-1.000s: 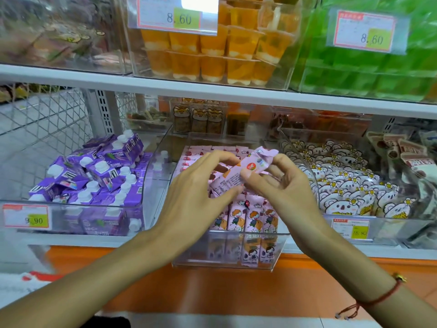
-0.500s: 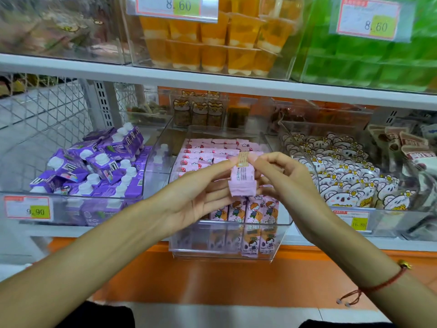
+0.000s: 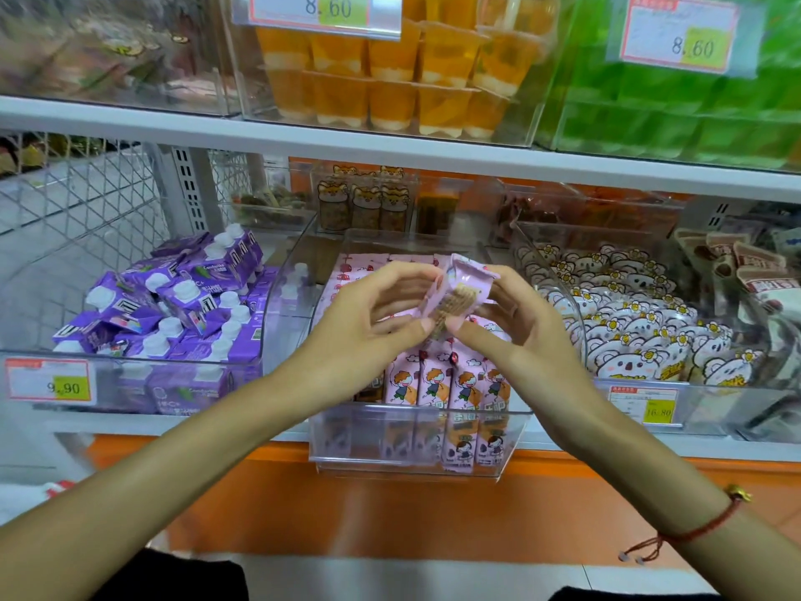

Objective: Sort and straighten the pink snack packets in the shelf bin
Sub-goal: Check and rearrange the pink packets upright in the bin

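Observation:
One pink snack packet (image 3: 463,288) is held tilted above the clear shelf bin (image 3: 416,444), pinched between both hands. My left hand (image 3: 368,323) grips its left side and lower end; my right hand (image 3: 516,323) grips its right side, thumbs nearly meeting at the packet's bottom. Inside the bin, a front row of pink packets (image 3: 446,388) with a cartoon child stands upright. More pink packets (image 3: 381,264) lie stacked behind, partly hidden by my hands.
A bin of purple drink cartons (image 3: 173,305) sits to the left, a bin of koala-print packets (image 3: 641,331) to the right. Orange jelly cups (image 3: 390,80) and green packs (image 3: 676,110) fill the shelf above. Price tags hang on the bin fronts.
The packet was turned in my hands from hanging end-down to tilted, its printed side now facing up. Both hands stayed above the bin.

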`<state>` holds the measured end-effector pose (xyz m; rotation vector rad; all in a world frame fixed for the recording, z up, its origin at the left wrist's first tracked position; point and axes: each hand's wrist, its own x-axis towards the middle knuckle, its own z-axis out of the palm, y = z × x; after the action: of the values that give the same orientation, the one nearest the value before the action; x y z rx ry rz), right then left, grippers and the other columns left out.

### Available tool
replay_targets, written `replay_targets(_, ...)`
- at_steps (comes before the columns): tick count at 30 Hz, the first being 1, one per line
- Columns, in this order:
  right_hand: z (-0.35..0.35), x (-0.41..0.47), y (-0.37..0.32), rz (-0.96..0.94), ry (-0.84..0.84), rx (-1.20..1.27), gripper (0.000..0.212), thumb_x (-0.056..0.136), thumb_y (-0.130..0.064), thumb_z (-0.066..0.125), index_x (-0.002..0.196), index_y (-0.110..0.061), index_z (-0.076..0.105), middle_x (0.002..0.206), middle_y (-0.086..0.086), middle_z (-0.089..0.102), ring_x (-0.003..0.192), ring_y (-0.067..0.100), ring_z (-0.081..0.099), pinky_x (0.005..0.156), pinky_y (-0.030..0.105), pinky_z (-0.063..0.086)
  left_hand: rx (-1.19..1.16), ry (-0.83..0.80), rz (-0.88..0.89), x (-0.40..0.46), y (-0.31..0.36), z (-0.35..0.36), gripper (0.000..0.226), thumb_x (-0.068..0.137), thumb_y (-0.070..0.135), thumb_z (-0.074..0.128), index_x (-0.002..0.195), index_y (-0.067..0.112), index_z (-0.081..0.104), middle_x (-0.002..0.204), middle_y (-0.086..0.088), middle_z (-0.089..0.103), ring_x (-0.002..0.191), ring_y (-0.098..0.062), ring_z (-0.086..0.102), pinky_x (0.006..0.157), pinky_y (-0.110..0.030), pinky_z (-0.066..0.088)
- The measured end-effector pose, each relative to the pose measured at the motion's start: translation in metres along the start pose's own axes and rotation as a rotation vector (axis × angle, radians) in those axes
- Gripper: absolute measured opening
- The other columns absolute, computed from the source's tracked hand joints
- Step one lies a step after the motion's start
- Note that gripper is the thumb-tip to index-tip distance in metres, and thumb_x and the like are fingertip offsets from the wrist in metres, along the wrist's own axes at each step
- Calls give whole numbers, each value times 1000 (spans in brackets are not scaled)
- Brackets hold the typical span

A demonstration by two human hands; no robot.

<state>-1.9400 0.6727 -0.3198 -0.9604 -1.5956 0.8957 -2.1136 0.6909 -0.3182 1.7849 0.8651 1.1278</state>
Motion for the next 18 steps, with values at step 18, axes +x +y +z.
replay_targets(18, 3, -1, -2, -156, 57, -329, 26, 87, -10, 66, 108, -25, 61, 108, -18, 63, 106, 1, 59, 90, 24, 49, -193, 341, -133, -1, -6, -2, 74, 62, 39, 78, 127, 30, 42, 129, 13, 55, 107, 3, 62, 90, -23, 52)
